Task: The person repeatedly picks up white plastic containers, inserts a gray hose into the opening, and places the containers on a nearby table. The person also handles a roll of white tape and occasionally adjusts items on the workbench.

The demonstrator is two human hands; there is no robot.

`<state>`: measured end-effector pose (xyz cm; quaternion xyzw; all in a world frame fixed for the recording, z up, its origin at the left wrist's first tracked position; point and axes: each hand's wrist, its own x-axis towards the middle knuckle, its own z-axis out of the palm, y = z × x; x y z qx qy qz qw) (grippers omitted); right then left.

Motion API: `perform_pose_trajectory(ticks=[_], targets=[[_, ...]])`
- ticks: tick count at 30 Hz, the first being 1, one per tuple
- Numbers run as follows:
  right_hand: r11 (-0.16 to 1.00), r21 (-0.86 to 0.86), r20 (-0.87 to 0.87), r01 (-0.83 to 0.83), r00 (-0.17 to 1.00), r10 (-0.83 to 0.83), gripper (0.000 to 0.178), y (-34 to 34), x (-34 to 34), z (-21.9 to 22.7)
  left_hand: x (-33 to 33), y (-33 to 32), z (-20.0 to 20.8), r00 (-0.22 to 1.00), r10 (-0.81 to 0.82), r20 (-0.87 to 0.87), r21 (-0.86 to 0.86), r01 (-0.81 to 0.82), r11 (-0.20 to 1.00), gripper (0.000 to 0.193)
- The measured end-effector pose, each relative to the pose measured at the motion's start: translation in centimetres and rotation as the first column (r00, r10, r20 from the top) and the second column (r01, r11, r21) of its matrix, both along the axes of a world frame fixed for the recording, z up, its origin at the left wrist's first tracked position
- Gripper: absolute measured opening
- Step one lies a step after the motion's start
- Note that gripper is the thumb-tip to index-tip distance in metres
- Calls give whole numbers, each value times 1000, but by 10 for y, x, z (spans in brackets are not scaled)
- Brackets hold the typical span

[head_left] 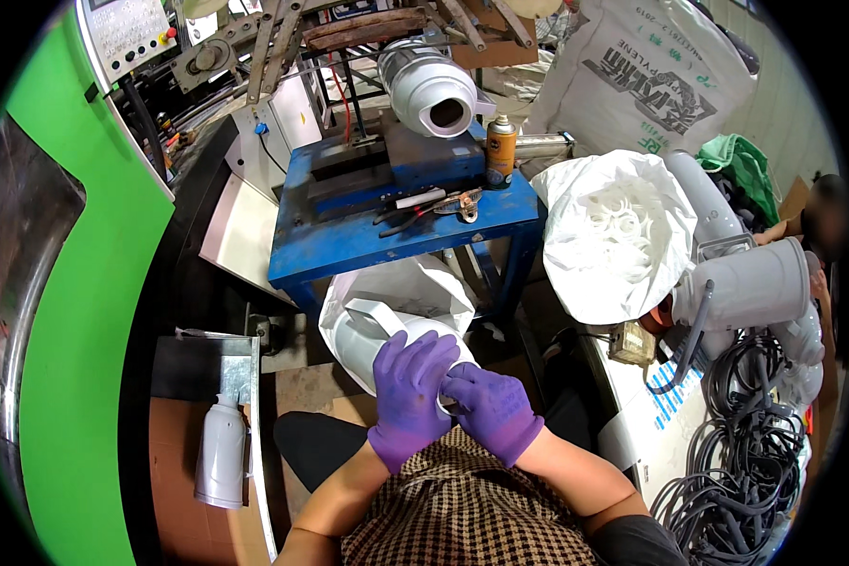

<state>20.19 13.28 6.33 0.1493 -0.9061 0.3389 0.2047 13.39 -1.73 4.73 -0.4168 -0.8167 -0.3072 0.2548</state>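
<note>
In front of my lap lies a white plastic flask shell (pixel 354 341) with a side handle, tilted, its open end toward me. My left hand (pixel 411 391), in a purple glove, lies over its near end with the fingers along the wall, steadying it. At the rim, my right hand (pixel 492 407), gloved the same, is closed with thumb and fingers pinched together. Whatever sits between those fingertips is too hidden to name. A white sack (pixel 434 288) stands open behind the shell.
A blue metal bench (pixel 349 247) carries pliers (pixel 410 219), an orange spray can (pixel 500 151) and another flask shell (pixel 424 87). At right are a sack of white rings (pixel 561 255), more shells (pixel 750 288) and black straps (pixel 726 472). One shell (pixel 221 453) lies in a carton at left. A person is at far right.
</note>
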Motion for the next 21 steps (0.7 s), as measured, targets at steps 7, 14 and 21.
perform_pose_trajectory(ticks=[7,14,21], targets=[[999,49,39,-20,999,18,22,0,6,3,12,-3,8,1000,-8,-7,-20,8,1000,58],[960,64,182,-271,949,256,38,10,25,-1,23,-4,7,994,-40,-99,-13,39,999,35],[919,-236,-63,-315,949,309,42,31,89,-8,43,-7,-3,970,-218,-104,-144,202,969,32]])
